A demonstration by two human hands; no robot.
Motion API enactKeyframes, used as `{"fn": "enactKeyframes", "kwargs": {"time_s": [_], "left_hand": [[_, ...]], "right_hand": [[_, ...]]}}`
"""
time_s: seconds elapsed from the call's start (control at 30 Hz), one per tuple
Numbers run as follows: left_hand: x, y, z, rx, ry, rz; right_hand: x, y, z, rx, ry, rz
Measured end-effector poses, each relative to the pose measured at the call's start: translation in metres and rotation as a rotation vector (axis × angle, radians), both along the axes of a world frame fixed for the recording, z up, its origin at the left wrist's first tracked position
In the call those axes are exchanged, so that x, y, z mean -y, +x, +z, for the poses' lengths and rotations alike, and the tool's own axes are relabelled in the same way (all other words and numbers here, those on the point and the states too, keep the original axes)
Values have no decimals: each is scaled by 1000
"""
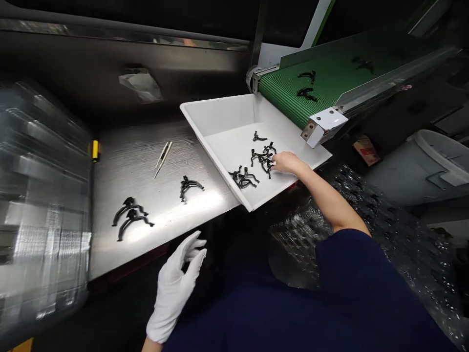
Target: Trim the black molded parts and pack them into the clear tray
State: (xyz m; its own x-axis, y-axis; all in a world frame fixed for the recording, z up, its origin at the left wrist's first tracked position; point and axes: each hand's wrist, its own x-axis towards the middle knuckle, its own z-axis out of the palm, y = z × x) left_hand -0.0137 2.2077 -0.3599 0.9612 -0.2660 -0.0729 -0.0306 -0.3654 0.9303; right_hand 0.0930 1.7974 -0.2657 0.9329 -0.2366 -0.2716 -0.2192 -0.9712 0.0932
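Note:
My right hand [287, 162], bare, reaches into a white tray [216, 120]. Its fingers are closed at the edge of a small heap of black forked plastic parts [263, 157] and seem to pinch one of them; the fingertips are partly hidden. Nearer the tray's left wall lies another cluster of black parts [243, 178], and a single black part [259, 137] rests farther back. My left hand [179, 274], in a white glove, hovers in front of the metal table's edge. Its fingers are curved and apart from the thumb, with nothing between them.
On the metal table [120, 146] are several black parts [132, 217], a pen-like tool [163, 159] and a yellow object [95, 150]. A green conveyor belt [286, 90] carrying black parts ends over the tray. Clear plastic trays [44, 195] stand left; a grey bin [414, 166] stands right.

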Motion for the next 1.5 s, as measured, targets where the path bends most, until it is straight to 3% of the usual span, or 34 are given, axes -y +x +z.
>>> {"fn": "enactKeyframes", "kwargs": {"time_s": [0.1, 0.2, 0.27, 0.33, 0.4, 0.47, 0.53, 0.6, 0.7, 0.83, 0.93, 1.0, 1.1, 1.2, 1.3, 1.43, 1.5], "left_hand": [[-13, -5, 3, 27, -17, 45], [-21, -8, 2, 54, 2, 67], [-18, -8, 4, 152, 11, 54], [-12, -6, 10, 362, 16, 30], [-6, -3, 16, 636, 47, -10], [-3, 0, 21, 834, 92, -69], [-4, -1, 23, 886, 131, -121], [-10, -4, 22, 836, 181, -60], [-18, -14, 17, 653, 171, 157], [-23, -25, 10, 295, -108, 340], [-23, -29, 8, 203, -228, 418], [-24, -31, 9, 210, -214, 415], [-27, -33, 12, 252, -133, 389], [-29, -34, 13, 331, -51, 358], [-31, -34, 11, 473, 23, 298], [-33, -34, 5, 644, 132, 187], [-35, -33, 1, 728, 183, 113]], "right_hand": [[-11, 17, 2, 0, 0, -20], [-29, -8, 22, 133, 27, 20], [-58, -39, 34, 279, 221, 111], [-97, -70, 36, 341, 553, 279], [-140, -94, 26, 300, 776, 427], [-179, -107, 7, 254, 853, 507], [-207, -112, -15, 229, 878, 520], [-223, -112, -33, 202, 944, 493], [-230, -109, -48, 70, 1157, 421], [-227, -104, -61, -147, 1609, 233], [-227, -102, -77, -50, 1922, 72], [-229, -102, -85, 38, 1920, 23], [-237, -107, -87, 237, 1753, 77], [-245, -114, -79, 473, 1547, 311], [-248, -114, -74, 552, 1327, 611], [-244, -107, -72, 643, 1190, 668], [-241, -104, -71, 595, 1177, 773]]}}
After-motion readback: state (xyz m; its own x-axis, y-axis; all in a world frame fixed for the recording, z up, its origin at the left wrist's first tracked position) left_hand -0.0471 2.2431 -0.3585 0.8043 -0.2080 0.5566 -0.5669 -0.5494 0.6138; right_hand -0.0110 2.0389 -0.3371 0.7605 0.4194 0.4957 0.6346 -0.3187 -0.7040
